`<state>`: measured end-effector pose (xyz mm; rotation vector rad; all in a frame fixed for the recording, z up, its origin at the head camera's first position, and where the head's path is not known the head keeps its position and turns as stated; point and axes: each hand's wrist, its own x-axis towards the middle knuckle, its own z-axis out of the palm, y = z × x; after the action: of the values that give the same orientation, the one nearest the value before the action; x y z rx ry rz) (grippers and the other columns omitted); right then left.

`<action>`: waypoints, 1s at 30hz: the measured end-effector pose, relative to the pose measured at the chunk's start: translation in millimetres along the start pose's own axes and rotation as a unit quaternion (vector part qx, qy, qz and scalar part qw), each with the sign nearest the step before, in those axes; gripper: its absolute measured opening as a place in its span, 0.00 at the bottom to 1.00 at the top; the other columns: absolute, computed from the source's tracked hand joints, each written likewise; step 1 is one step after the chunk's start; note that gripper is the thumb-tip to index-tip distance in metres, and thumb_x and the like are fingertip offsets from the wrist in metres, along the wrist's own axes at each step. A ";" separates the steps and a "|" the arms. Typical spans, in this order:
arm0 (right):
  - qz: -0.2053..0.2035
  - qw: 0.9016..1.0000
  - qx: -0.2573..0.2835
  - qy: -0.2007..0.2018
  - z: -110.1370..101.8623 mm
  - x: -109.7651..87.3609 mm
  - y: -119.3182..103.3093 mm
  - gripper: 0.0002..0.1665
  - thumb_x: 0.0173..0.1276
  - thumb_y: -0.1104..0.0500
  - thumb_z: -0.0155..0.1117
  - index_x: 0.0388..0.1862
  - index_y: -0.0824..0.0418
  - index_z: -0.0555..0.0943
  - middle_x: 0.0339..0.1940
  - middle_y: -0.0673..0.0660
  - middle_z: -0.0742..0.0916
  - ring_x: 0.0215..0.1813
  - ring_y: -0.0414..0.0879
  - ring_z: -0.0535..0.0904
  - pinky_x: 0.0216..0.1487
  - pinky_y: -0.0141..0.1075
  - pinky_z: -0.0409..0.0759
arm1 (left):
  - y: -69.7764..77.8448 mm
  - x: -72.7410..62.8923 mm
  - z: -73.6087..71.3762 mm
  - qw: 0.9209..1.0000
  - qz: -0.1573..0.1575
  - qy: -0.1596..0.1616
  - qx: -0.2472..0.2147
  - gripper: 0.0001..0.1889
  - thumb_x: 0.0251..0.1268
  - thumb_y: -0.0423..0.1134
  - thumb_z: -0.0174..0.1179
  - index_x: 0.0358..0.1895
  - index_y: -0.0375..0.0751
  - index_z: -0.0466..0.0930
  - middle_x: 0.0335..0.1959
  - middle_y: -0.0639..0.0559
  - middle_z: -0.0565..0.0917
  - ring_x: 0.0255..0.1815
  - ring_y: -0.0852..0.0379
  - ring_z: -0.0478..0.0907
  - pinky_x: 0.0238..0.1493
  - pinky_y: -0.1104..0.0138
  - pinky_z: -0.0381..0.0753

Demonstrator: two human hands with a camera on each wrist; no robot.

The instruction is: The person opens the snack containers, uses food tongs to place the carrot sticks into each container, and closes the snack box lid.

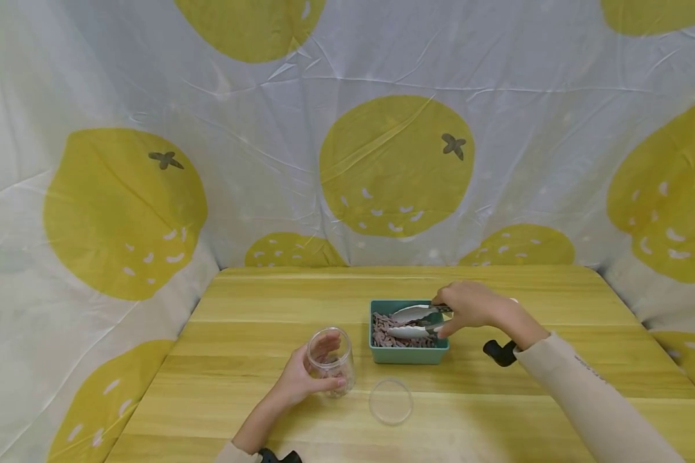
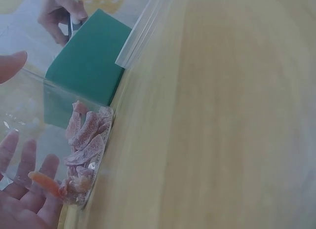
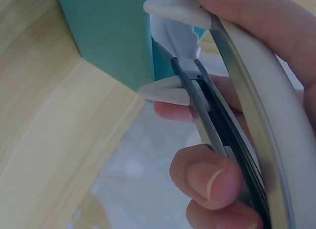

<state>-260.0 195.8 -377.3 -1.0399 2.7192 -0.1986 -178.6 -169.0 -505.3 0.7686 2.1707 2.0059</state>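
My left hand (image 1: 301,379) grips a clear jar (image 1: 345,368) that stands on the table, fingers around its far side and thumb across the front. Dusty pinkish-brown strips (image 2: 88,140) lie at the jar's bottom in the left wrist view. With my right hand (image 1: 472,305) I hold tongs (image 1: 414,313) with white scalloped heads, which are spread apart. Both heads reach into a green rectangular box (image 1: 408,356), over more of the pinkish-brown strips (image 1: 382,328). Whether the heads pinch any strip, I cannot tell.
A clear round lid (image 1: 390,402) lies flat on the wooden table (image 1: 255,334), in front of the box and right of the jar. Black wrist devices (image 1: 500,353) sit at both wrists. A lemon-print cloth (image 1: 266,141) hangs behind the table and at its sides.
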 end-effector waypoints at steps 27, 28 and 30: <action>-0.031 0.998 -0.018 0.055 3.7 -6.9 -1.3 0.28 0.59 0.49 0.77 0.52 0.64 0.85 0.46 0.56 0.87 0.39 0.47 0.83 0.37 0.40 0.82 | -1.6 -0.7 -0.5 1.000 -0.001 0.004 0.013 0.40 0.50 0.28 0.76 0.69 0.34 0.68 0.67 0.35 0.73 0.68 0.34 0.67 0.70 0.49 0.65; -0.032 0.998 -0.020 0.055 3.0 -7.3 -1.0 0.28 0.59 0.49 0.77 0.53 0.64 0.85 0.46 0.56 0.87 0.39 0.47 0.83 0.37 0.41 0.83 | -1.8 -0.6 -0.5 1.000 0.000 0.004 0.013 0.40 0.50 0.28 0.76 0.69 0.34 0.68 0.67 0.35 0.73 0.68 0.34 0.68 0.70 0.49 0.65; -0.034 0.998 -0.021 0.056 2.1 -7.9 -0.5 0.28 0.59 0.48 0.77 0.53 0.64 0.85 0.46 0.56 0.87 0.40 0.48 0.84 0.39 0.42 0.83 | -2.1 -0.4 -0.4 1.000 0.004 0.003 0.014 0.40 0.50 0.28 0.76 0.69 0.34 0.68 0.67 0.36 0.73 0.68 0.34 0.68 0.69 0.48 0.65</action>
<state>-253.4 200.7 -378.0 -1.1684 2.8003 -0.2179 -179.0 -169.6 -507.4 0.7767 2.2084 1.9877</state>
